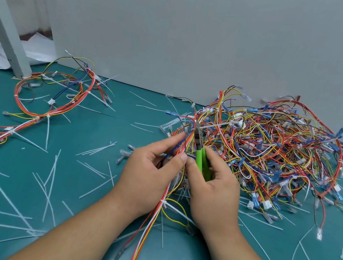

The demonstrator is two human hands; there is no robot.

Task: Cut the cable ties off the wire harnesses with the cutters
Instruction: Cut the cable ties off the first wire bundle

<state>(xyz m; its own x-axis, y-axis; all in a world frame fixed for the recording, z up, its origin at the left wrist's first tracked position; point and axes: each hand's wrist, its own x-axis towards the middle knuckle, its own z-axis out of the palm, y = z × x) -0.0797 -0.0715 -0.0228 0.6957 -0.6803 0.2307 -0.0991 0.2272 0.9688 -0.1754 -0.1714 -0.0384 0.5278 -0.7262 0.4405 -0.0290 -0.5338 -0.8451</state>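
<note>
The right hand (pixel 217 189) grips the cutters (pixel 199 158), nose at the cable tie (pixel 216 125) just beyond the left hand (pixel 150 171) pinching the harness (pixel 151 222).

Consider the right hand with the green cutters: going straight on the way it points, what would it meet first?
Probably the white cable tie on the held wire harness, just at the tip of the cutters in the right hand. Beyond lies the wire pile; depth is unclear.

Green cutters (pixel 199 157) (upright) at harness (pixel 189 138) tie (pixel 214 125).
</note>
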